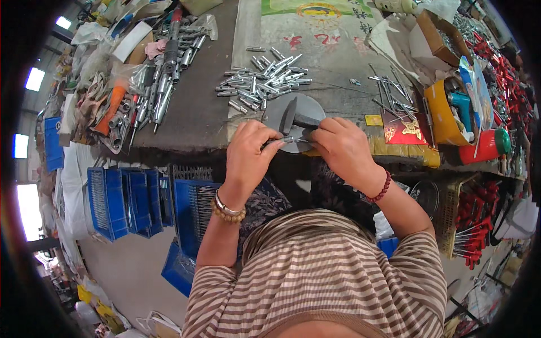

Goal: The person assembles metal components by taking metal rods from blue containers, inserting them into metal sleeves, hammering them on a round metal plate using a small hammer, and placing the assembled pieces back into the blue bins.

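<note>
My left hand and my right hand meet at the bench's front edge, fingers pinched. Between them runs a short silvery metal rod, gripped at its left end by my left fingertips. My right fingers close round its other end, which they partly hide; whether it is one piece or two I cannot tell. Just beyond the rod lies a hammer on a round grey metal disc, its dark handle pointing toward my right hand. A loose pile of short shiny metal sleeves spreads behind the disc.
Thin metal rods lie on the right, near a red card and a yellow container. Sockets and driver shafts crowd the left. Blue bins stand below the bench; red-handled tools fill the lower right.
</note>
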Action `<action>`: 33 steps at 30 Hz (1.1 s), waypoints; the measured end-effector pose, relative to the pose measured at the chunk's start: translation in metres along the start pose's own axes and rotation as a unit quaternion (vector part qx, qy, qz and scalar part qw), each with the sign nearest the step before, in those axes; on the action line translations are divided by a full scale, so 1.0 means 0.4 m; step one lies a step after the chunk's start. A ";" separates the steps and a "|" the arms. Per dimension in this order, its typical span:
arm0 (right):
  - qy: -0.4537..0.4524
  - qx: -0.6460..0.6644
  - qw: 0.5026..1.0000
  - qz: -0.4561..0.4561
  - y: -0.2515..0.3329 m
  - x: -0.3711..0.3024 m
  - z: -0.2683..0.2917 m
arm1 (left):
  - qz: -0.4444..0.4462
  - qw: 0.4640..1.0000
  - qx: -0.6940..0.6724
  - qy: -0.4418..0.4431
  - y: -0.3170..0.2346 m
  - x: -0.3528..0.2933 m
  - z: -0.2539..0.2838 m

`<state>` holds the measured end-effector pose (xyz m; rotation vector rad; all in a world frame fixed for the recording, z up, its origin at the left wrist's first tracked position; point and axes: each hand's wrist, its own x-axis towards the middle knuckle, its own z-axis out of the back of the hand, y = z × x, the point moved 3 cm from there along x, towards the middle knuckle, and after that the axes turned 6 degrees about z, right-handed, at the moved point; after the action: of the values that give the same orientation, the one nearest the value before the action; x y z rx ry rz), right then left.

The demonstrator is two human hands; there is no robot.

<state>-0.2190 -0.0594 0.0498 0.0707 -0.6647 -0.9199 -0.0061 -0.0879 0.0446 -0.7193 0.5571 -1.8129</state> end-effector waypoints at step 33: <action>-0.083 -0.126 0.970 -0.192 -0.209 0.018 0.078 | -0.011 1.000 -0.005 -0.028 -0.008 -0.034 -0.015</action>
<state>-0.2930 -0.1096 0.0509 -0.1092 -0.6959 -1.3897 -0.0089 -0.0738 0.0398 -0.7836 0.5239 -1.8050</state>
